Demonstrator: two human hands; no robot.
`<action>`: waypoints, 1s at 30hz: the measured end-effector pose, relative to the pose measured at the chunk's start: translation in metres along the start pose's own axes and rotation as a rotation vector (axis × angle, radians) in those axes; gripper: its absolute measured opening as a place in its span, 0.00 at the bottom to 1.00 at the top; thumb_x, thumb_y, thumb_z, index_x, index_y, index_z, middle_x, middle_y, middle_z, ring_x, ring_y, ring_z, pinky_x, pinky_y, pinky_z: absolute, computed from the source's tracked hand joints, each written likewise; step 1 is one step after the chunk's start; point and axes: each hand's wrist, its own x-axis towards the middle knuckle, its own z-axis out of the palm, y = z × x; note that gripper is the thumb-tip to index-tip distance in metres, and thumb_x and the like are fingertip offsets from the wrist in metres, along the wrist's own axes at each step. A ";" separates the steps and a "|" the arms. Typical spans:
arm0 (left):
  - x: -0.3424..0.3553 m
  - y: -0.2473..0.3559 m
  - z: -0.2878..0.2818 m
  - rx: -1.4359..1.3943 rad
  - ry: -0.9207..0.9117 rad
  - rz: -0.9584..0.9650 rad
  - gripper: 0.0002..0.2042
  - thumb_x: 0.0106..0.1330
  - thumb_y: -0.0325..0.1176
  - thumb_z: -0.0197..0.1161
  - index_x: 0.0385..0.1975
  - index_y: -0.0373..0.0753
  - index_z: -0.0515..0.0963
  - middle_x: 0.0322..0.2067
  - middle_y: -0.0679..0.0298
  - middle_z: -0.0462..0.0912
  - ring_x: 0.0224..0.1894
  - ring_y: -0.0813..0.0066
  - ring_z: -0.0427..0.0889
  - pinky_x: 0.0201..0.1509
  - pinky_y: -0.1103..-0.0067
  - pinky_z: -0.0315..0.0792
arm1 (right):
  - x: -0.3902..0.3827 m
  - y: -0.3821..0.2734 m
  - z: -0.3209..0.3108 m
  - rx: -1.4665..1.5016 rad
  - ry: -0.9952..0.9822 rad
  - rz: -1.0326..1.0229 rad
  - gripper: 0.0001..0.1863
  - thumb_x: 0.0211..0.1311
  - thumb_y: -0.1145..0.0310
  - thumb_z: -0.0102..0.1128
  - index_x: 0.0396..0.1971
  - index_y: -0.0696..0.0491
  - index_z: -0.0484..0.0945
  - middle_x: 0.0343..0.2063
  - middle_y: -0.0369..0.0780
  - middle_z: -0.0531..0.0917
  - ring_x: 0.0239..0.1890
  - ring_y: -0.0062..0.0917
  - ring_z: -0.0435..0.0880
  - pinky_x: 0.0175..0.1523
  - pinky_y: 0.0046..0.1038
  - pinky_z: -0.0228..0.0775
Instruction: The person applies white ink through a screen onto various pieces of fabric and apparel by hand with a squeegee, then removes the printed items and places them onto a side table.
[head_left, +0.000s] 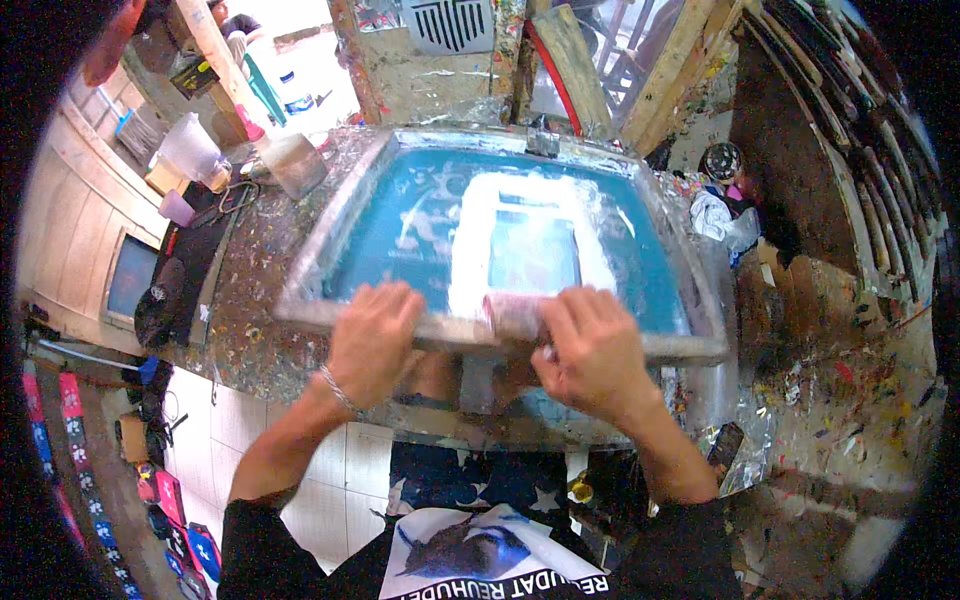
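Observation:
A wooden-framed printing screen (706, 290) with blue mesh is in front of me. A thick band of white ink (470, 245) borders a paler rectangle on the mesh. My left hand (375, 335) is closed over the frame's near edge, left of the middle. My right hand (595, 350) is closed around a short, pinkish-brown squeegee (515, 315) at the near edge; motion blur softens its outline. Whether the right fingers also grip the frame, I cannot tell. At the far edge, a metal hinge clamp (543, 143) meets the frame.
The bench (255, 290) is spattered with paint. On its left stand a translucent container (195, 150) and a stained tub (293, 165). White cloth (722, 220) lies to the right, before a rack of dark frames (850, 150). Another person (235, 25) is at the far left.

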 end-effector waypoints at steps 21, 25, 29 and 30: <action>-0.035 0.013 0.065 -0.115 -0.191 -0.043 0.23 0.46 0.35 0.77 0.39 0.37 0.73 0.38 0.58 0.76 0.46 0.56 0.76 0.50 0.64 0.69 | -0.026 0.013 0.074 -0.071 -0.143 -0.022 0.10 0.54 0.73 0.59 0.37 0.53 0.76 0.35 0.42 0.80 0.41 0.38 0.82 0.43 0.37 0.79; -0.031 0.013 0.063 -0.136 -0.184 -0.039 0.23 0.46 0.35 0.77 0.39 0.37 0.73 0.38 0.58 0.77 0.45 0.58 0.77 0.49 0.65 0.69 | 0.024 0.081 0.119 -0.168 -0.002 -0.001 0.10 0.54 0.74 0.59 0.38 0.54 0.78 0.36 0.43 0.82 0.41 0.39 0.82 0.43 0.39 0.79; -0.044 0.005 0.091 -0.104 -0.189 -0.036 0.21 0.47 0.35 0.77 0.38 0.37 0.74 0.38 0.60 0.77 0.45 0.61 0.78 0.49 0.67 0.69 | 0.083 0.125 0.109 0.059 -0.196 0.131 0.14 0.53 0.75 0.57 0.42 0.56 0.78 0.36 0.48 0.84 0.44 0.44 0.83 0.46 0.46 0.78; -0.046 0.004 0.097 -0.107 -0.194 -0.040 0.21 0.47 0.35 0.77 0.38 0.37 0.74 0.38 0.60 0.77 0.45 0.61 0.78 0.49 0.67 0.70 | 0.092 0.130 0.105 0.103 -0.262 0.179 0.15 0.53 0.75 0.57 0.43 0.57 0.78 0.36 0.49 0.85 0.45 0.45 0.84 0.47 0.47 0.77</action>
